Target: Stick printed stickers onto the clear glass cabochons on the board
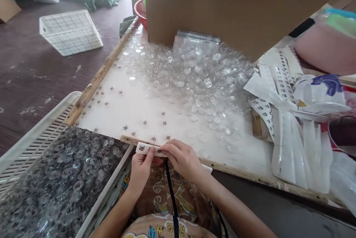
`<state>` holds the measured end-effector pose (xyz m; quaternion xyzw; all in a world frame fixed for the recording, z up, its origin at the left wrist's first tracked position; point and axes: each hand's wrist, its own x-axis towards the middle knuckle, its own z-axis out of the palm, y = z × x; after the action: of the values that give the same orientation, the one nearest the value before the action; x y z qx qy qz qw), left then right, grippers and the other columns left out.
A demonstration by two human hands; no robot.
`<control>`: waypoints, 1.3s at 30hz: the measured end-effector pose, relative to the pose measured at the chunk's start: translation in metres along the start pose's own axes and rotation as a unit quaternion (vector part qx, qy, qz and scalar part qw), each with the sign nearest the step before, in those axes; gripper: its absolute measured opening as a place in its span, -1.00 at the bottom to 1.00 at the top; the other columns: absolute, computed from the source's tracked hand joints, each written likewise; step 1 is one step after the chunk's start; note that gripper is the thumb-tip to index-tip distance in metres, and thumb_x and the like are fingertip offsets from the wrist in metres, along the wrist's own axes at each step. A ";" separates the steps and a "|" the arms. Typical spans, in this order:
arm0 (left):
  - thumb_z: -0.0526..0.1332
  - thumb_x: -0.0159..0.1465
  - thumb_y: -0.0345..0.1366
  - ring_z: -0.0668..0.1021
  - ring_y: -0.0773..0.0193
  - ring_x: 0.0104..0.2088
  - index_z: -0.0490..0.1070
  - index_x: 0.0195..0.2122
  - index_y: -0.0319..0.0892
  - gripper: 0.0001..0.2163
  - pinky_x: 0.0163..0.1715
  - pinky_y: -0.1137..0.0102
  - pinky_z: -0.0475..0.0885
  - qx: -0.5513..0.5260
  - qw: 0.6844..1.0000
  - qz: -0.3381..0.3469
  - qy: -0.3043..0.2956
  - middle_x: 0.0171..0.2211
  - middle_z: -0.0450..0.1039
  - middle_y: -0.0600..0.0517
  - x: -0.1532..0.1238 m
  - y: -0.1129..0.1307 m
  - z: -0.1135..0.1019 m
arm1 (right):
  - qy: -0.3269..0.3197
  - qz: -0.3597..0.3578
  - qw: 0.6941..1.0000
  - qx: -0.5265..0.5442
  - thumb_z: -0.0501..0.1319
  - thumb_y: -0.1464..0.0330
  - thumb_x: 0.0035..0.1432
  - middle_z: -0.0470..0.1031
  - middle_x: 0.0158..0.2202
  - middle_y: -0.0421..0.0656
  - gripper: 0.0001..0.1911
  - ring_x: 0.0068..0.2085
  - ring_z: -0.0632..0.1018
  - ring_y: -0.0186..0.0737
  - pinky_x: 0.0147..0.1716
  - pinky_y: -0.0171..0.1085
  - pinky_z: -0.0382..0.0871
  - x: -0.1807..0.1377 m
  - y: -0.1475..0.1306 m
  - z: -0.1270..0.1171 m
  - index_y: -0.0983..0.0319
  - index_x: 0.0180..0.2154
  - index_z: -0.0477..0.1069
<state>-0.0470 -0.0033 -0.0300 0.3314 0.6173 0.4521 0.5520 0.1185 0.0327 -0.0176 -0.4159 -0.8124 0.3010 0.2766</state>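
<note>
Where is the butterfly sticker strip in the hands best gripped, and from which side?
Probably at its two ends, pinched from the near side: the sticker strip is thin, narrow and held crosswise over the near edge of the board. The left hand pinches it from below, the right hand covers its right end.

No legible txt, nos. or brands; sticker strip & paper strips show only tiny printed motifs.

Glossy clear domes on a wood-edged board.
</note>
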 end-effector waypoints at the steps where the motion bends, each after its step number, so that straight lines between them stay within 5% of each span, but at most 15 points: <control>1: 0.28 0.18 0.05 0.55 0.15 -0.59 0.54 -0.56 -0.26 -0.57 -0.51 0.35 0.50 0.000 1.000 -0.002 0.002 -0.65 0.49 -0.04 0.000 0.001 0.001 | 0.016 -0.018 0.999 -0.030 0.05 0.47 0.33 0.51 -0.22 -0.09 -0.81 -0.21 0.52 -0.19 -0.25 -0.25 0.40 -0.003 0.000 0.003 0.17 -0.15 0.41; 4: 0.28 0.19 0.03 0.55 0.16 -0.59 0.55 -0.52 -0.27 -0.60 -0.52 0.37 0.49 -0.005 1.000 -0.007 0.005 -0.63 0.51 -0.03 -0.001 0.002 0.004 | 0.061 -0.043 0.996 -0.044 0.08 0.46 0.31 0.49 -0.18 -0.05 -0.84 -0.17 0.51 -0.14 -0.21 -0.19 0.42 -0.007 -0.007 0.006 0.17 -0.22 0.41; 8: 0.29 0.17 0.05 0.54 0.17 -0.61 0.55 -0.50 -0.27 -0.58 -0.53 0.37 0.49 -0.003 1.000 -0.018 0.011 -0.64 0.50 -0.03 0.001 -0.002 0.003 | 0.116 0.024 0.988 0.095 0.13 0.41 0.27 0.44 -0.29 -0.11 -0.89 -0.23 0.49 -0.20 -0.26 -0.24 0.42 0.003 -0.008 -0.011 0.17 -0.33 0.37; 13: 0.29 0.16 0.06 0.52 0.19 -0.61 0.53 -0.56 -0.26 -0.57 -0.53 0.39 0.48 0.009 1.000 -0.011 0.025 -0.66 0.48 -0.03 0.007 -0.004 -0.001 | 0.175 0.159 0.968 0.080 0.17 0.33 0.20 0.45 -0.42 -0.17 -0.90 -0.41 0.44 -0.28 -0.40 -0.30 0.33 0.025 0.036 -0.047 0.19 -0.37 0.36; 18: 0.32 0.13 0.06 0.50 0.20 -0.60 0.51 -0.60 -0.25 -0.58 -0.55 0.40 0.46 0.003 1.000 -0.010 0.022 -0.66 0.47 -0.01 0.011 -0.004 -0.002 | 0.118 0.260 0.958 0.016 0.18 0.32 0.11 0.46 -0.49 -0.21 -0.91 -0.47 0.42 -0.28 -0.45 -0.30 0.25 0.034 0.076 -0.055 0.19 -0.40 0.38; 31: 0.33 0.13 0.04 0.52 0.20 -0.57 0.52 -0.56 -0.27 -0.59 -0.52 0.39 0.48 -0.007 1.000 -0.020 0.011 -0.63 0.48 -0.01 0.012 -0.005 -0.002 | 0.064 0.231 0.952 -0.189 0.11 0.47 0.21 0.43 -0.27 -0.06 -0.88 -0.33 0.46 -0.18 -0.44 -0.30 0.15 0.040 0.075 -0.025 0.22 -0.33 0.41; 36: 0.32 0.12 0.07 0.55 0.16 -0.56 0.52 -0.55 -0.28 -0.57 -0.54 0.38 0.47 -0.006 1.000 -0.018 0.014 -0.62 0.50 -0.03 0.008 -0.001 0.000 | 0.061 0.221 0.966 -0.122 0.11 0.52 0.21 0.49 -0.24 -0.05 -0.79 -0.30 0.51 -0.14 -0.37 -0.26 0.25 0.043 0.052 -0.013 0.24 -0.11 0.37; 39: 0.32 0.12 0.08 0.55 0.15 -0.55 0.54 -0.54 -0.29 -0.56 -0.52 0.38 0.47 -0.004 1.000 -0.014 0.013 -0.61 0.52 -0.04 0.005 0.000 0.003 | 0.038 0.163 0.986 0.005 0.22 0.44 0.19 0.50 -0.19 -0.10 -0.76 -0.25 0.53 -0.18 -0.30 -0.26 0.34 0.039 0.025 -0.010 0.20 -0.08 0.35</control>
<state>-0.0451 0.0017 -0.0313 0.3149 0.6266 0.4514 0.5517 0.1185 0.0804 -0.0211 -0.5527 -0.7208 0.3301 0.2569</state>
